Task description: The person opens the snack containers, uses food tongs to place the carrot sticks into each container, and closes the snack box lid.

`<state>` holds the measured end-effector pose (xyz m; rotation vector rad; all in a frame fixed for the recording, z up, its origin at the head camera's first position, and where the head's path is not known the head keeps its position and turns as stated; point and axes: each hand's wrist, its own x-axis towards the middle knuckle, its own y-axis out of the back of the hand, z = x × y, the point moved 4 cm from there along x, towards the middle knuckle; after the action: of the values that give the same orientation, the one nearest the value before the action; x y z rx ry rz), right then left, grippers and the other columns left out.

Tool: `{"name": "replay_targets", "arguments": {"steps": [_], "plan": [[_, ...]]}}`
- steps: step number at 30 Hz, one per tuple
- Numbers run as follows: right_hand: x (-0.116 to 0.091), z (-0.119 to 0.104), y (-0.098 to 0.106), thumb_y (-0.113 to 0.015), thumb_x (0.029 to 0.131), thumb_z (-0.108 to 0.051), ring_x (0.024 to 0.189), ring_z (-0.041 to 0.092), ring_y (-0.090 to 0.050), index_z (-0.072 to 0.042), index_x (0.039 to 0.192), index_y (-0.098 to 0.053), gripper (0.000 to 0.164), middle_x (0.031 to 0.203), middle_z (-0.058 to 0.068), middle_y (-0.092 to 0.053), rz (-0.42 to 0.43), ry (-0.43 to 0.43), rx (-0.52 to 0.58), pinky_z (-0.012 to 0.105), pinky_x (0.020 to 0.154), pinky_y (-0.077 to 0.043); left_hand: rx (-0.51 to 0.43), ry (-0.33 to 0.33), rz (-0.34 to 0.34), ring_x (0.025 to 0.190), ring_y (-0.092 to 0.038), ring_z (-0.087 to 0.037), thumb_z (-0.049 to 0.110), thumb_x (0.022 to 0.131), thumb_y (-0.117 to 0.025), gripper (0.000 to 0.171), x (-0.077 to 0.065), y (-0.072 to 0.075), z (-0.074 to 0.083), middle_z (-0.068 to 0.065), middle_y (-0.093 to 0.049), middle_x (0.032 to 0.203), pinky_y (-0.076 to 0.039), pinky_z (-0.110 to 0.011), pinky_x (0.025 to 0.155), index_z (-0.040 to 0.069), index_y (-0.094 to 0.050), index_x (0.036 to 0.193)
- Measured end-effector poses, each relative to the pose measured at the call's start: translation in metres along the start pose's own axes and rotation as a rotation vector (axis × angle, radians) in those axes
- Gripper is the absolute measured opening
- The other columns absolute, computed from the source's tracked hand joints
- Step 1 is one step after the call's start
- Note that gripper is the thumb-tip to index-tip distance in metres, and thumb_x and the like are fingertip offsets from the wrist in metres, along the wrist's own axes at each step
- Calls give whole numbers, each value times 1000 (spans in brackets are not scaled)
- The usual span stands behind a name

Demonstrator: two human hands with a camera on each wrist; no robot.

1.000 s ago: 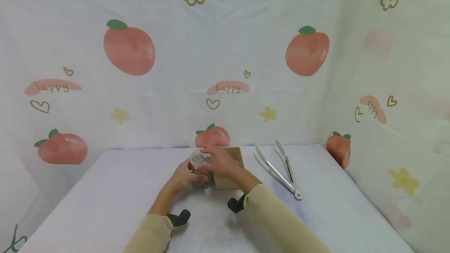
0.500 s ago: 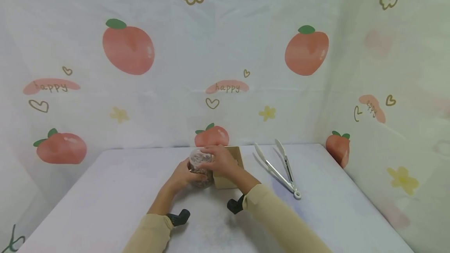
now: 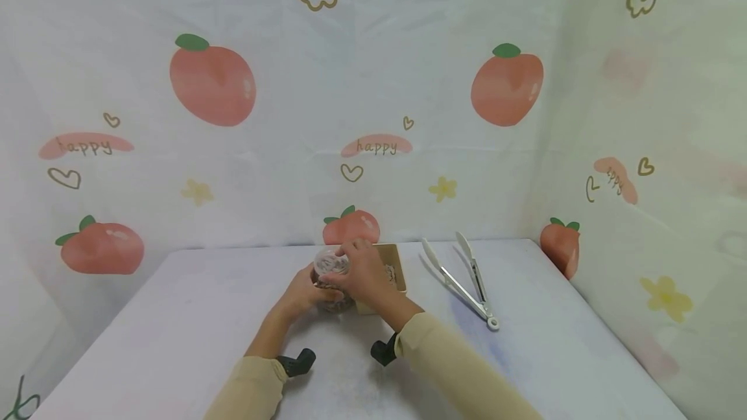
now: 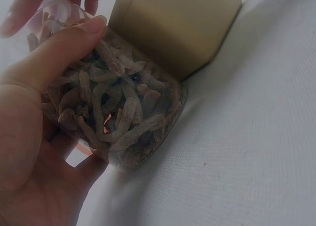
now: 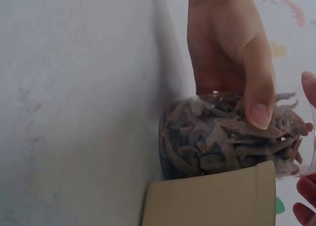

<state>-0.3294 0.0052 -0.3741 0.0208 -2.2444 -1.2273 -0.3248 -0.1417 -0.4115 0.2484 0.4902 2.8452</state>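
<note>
A clear plastic jar [image 3: 336, 307] full of brown dried strips stands on the table. My left hand [image 3: 300, 291] grips its side, thumb across the near face. In the left wrist view the strips [image 4: 123, 112] show through the wall, the thumb lying over them. At the jar's top, my right hand [image 3: 366, 271] spreads thumb and fingers around the clear lid [image 3: 331, 260] and pinches its edge. The right wrist view catches only fingertips [image 5: 307, 186] of that hand at the jar's end.
Right beside the jar, an open tan box [image 3: 367, 308] has more pieces inside, partly hidden by the right forearm. White-tipped metal tongs [image 3: 467, 290] lie spread on the table to the right. A printed cloth wall closes off the back.
My right hand has turned and shifted slightly left over the jar's top, its wrist swinging nearer to me and uncovering more of the box. The left hand and jar stay put.
</note>
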Motion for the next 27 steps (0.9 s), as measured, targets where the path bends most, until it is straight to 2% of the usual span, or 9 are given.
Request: {"name": "replay_targets", "arguments": {"steps": [5, 9, 12, 15, 19, 23, 27], "plan": [[-1, -4, 0, -80, 73, -55, 99, 16, -48, -15, 104, -62, 54, 107, -1, -54, 37, 23, -44, 33, 83, -42, 5, -3, 9, 116, -53, -27, 15, 72, -86, 80, 0, 1, 1, -14, -58, 126, -41, -45, 100, -3, -45, 138], [0, -2, -1, -79, 74, -55, 104, 17, -49, -17, 111, -63, 55, 113, -1, -56, -7, 8, -31, 36, 86, -43, 3, 4, 3, 114, -53, -26, 15, 73, -86, 79, -1, 0, 2, -13, -59, 125, -42, -43, 98, -3, -45, 137], [3, 2, -1, -80, 77, -48, 105, 17, -51, -17, 120, -63, 56, 118, -1, -59, -82, 14, 65, 35, 86, -44, 10, 8, 2, 116, -52, -27, 14, 73, -86, 79, -2, 0, 4, -13, -58, 126, -41, -44, 99, -3, -45, 138], [7, 7, -3, -80, 79, -39, 105, 15, -54, -14, 128, -62, 58, 121, -1, -62, -158, 53, 216, 33, 85, -46, 19, 10, -2, 120, -50, -28, 13, 73, -85, 79, -3, 0, 5, -13, -57, 128, -40, -47, 101, -3, -44, 139], [8, 16, -2, -76, 85, -31, 114, 14, -53, -11, 137, -56, 59, 133, 1, -58, -264, 113, 378, 36, 91, -46, 20, 3, -13, 119, -51, -30, 11, 73, -84, 77, 0, 0, 3, -13, -58, 127, -41, -49, 100, -3, -44, 138], [8, 21, 2, -70, 91, -22, 131, 21, -44, -8, 144, -48, 59, 146, 6, -47, -366, 145, 466, 44, 103, -40, 7, 10, -5, 117, -52, -30, 10, 71, -85, 78, 9, 0, -15, -12, -58, 125, -41, -50, 99, -2, -45, 137], [10, 23, 3, -69, 92, -21, 136, 24, -38, -7, 145, -46, 60, 148, 7, -44, -398, 160, 467, 45, 106, -36, -5, 8, -3, 117, -52, -28, 13, 70, -87, 80, 17, 0, -32, -11, -57, 126, -42, -49, 99, 2, -45, 139]]}}
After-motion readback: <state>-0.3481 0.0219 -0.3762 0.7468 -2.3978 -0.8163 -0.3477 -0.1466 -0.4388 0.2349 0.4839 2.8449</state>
